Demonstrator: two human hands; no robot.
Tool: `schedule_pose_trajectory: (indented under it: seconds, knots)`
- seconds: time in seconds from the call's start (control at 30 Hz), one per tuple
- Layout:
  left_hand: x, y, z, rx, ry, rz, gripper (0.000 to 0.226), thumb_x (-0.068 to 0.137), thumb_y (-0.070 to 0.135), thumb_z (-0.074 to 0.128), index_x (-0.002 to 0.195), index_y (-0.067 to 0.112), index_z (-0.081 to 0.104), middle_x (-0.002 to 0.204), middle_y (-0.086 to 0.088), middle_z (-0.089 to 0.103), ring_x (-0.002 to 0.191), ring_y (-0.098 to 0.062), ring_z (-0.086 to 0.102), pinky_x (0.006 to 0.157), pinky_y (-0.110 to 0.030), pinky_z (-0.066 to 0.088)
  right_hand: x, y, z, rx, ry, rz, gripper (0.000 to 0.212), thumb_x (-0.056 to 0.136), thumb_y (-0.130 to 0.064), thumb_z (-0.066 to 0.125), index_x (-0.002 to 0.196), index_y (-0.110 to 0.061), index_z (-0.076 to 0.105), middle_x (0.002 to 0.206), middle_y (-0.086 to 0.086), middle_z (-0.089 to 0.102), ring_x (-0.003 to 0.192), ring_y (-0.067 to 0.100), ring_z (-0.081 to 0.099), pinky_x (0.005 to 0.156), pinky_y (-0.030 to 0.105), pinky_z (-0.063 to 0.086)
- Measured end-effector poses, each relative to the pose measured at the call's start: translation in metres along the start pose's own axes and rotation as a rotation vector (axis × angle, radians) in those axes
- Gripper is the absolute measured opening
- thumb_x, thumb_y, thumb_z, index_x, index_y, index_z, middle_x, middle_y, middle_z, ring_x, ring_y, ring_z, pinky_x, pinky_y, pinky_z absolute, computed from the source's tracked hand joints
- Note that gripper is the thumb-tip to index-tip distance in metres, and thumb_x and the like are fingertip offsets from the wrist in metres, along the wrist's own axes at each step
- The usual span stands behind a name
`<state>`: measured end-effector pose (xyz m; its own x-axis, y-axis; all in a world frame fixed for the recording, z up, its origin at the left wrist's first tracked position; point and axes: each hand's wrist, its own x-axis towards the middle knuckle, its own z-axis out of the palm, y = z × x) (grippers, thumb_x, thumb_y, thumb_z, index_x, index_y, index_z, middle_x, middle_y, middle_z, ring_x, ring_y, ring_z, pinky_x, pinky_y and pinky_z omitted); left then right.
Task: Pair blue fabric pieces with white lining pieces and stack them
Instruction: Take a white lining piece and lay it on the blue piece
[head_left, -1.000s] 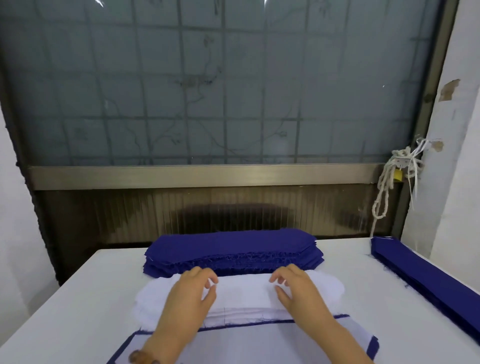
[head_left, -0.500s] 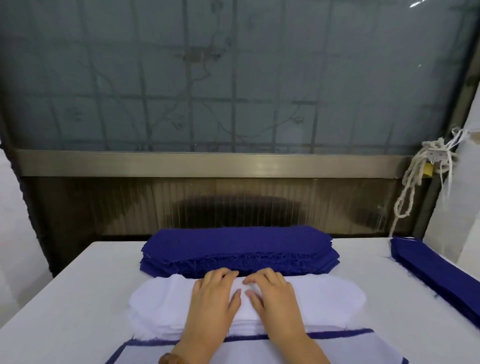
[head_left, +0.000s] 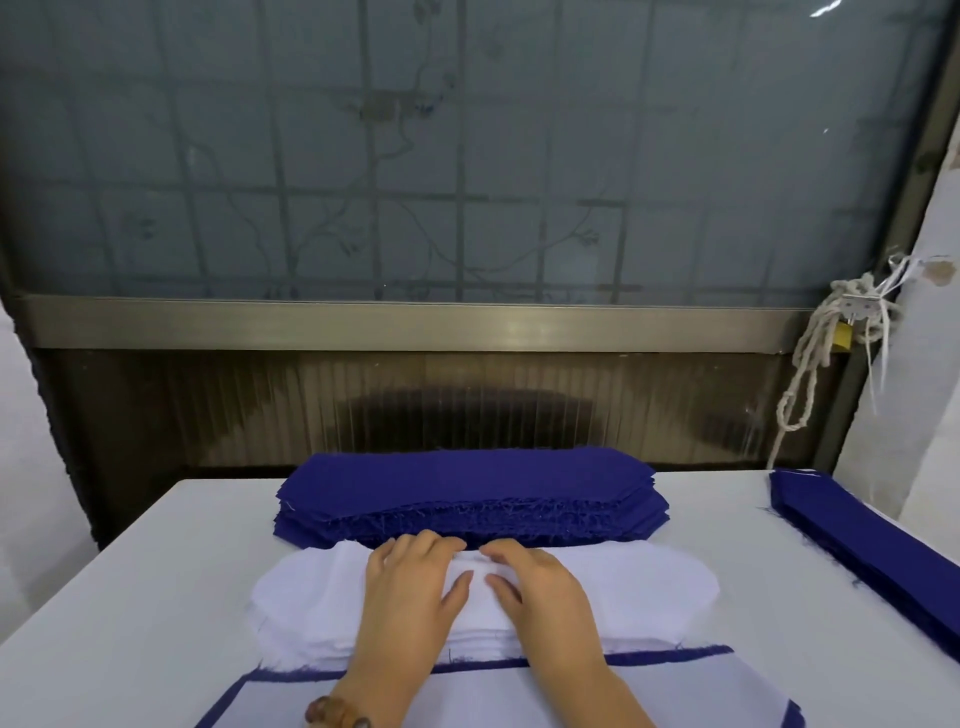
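lining stack beside blue stack

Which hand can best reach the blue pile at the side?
Likely the right hand: the blue strip pile lies off to the right; the left hand is farther, on the white lining stack.

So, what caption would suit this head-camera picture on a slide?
Left hand and right hand rest on the white lining stack, with the blue fabric stack behind it.
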<state>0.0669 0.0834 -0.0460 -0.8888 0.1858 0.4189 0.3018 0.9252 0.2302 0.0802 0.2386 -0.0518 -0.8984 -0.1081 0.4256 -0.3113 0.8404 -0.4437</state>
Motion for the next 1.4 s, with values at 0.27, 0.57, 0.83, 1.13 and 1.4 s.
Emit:
schedule_pose_trajectory:
  seconds: [0.27,0.57,0.83,1.13,1.4]
  knots:
    - [0.0,0.002,-0.005,-0.069,0.019,0.029,0.013,0.094,0.051,0.05,0.091,0.039,0.053,0.086,0.021,0.046,0.087,0.0,0.042,0.083,-0.018,0.027,0.002,-0.003,-0.002,0.026,0.016,-0.057,0.032,0.094,-0.02,0.058,0.125,-0.03,0.056,0.109,-0.014,0.061,0.103,0.003,0.051,0.088,0.008,0.032]
    - [-0.001,0.001,-0.002,-0.017,0.051,0.027,0.03,0.101,0.048,0.034,0.128,0.039,0.044,0.122,0.019,0.045,0.109,-0.005,0.041,0.091,-0.018,0.032,0.003,-0.003,0.003,-0.042,0.053,0.013,0.042,0.094,-0.033,0.058,0.134,-0.04,0.046,0.106,-0.018,0.052,0.095,0.004,0.038,0.089,0.016,0.034]
    - [-0.001,0.002,-0.002,0.049,0.001,0.017,0.032,0.101,0.05,0.033,0.131,0.043,0.041,0.125,0.021,0.042,0.117,-0.004,0.038,0.096,-0.023,0.026,0.003,-0.007,0.002,-0.09,0.105,-0.044,0.033,0.089,-0.027,0.066,0.119,-0.039,0.059,0.101,-0.016,0.061,0.095,0.011,0.045,0.085,0.021,0.04]
    - [0.002,0.003,-0.011,-0.023,0.055,0.077,0.019,0.095,0.051,0.048,0.091,0.035,0.038,0.091,0.019,0.043,0.091,-0.004,0.038,0.089,-0.022,0.024,0.0,-0.01,-0.001,-0.172,0.133,-0.078,0.04,0.069,-0.027,0.086,0.106,-0.032,0.07,0.094,-0.01,0.059,0.086,0.012,0.058,0.072,0.017,0.047]
    - [0.0,0.007,-0.014,0.012,0.047,0.228,0.043,0.066,0.042,0.086,0.076,0.032,0.046,0.062,0.021,0.047,0.061,-0.001,0.05,0.08,-0.018,0.035,0.003,-0.003,0.002,-0.098,0.057,-0.113,0.037,0.099,-0.028,0.046,0.132,-0.044,0.046,0.116,-0.019,0.046,0.116,0.006,0.035,0.094,0.019,0.025]
